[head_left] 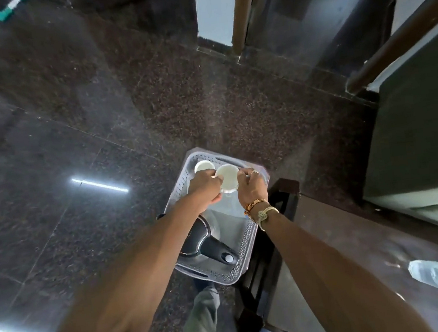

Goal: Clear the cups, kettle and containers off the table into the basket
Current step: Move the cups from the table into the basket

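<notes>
Left to right: my left hand (205, 183) rests on a white cup (203, 165) at the far end of the grey basket (244, 262) on the floor — whether it grips or only steadies, I cannot tell. My right hand (251, 186) holds a second cup (227, 177) by its rim, low over the basket, probably to seat it beside the first. The black kettle (203, 242) already lies at the near end. A clear container (434, 275) remains on the table (343, 236) — presumably next.
</notes>
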The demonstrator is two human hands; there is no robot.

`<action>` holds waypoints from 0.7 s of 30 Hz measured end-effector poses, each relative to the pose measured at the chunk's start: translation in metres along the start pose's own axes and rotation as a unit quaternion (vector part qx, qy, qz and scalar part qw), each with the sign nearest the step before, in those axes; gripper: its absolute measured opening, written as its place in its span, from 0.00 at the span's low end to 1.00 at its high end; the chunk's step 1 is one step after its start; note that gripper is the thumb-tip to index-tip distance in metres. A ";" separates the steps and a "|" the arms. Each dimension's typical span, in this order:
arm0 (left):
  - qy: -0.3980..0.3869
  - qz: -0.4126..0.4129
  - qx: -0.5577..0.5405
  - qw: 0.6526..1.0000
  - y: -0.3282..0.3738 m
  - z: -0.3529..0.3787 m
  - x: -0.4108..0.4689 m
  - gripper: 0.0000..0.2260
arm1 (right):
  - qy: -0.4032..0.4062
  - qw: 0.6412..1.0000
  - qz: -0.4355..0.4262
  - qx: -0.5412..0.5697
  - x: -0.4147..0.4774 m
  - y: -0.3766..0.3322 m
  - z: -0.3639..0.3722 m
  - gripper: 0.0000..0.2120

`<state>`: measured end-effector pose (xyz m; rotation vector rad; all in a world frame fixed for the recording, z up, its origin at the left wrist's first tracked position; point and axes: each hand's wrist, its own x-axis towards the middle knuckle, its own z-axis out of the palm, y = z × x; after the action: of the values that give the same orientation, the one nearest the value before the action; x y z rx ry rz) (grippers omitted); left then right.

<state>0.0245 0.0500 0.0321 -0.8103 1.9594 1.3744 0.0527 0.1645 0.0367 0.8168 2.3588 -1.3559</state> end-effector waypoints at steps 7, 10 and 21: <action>0.023 -0.002 0.119 0.993 -0.030 0.026 0.055 0.13 | -0.009 0.998 0.047 -0.027 0.046 0.040 0.030 0.15; 0.037 0.011 0.150 0.988 -0.028 0.030 0.063 0.12 | -0.015 0.998 0.047 -0.039 0.058 0.044 0.032 0.15; 0.019 0.020 0.201 0.979 -0.029 0.046 0.084 0.16 | 0.019 0.998 0.028 -0.056 0.083 0.053 0.046 0.13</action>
<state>-0.0001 0.0737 -0.0619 -0.6097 2.1934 0.9398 0.0177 0.1727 -0.0663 0.8767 2.3977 -1.1839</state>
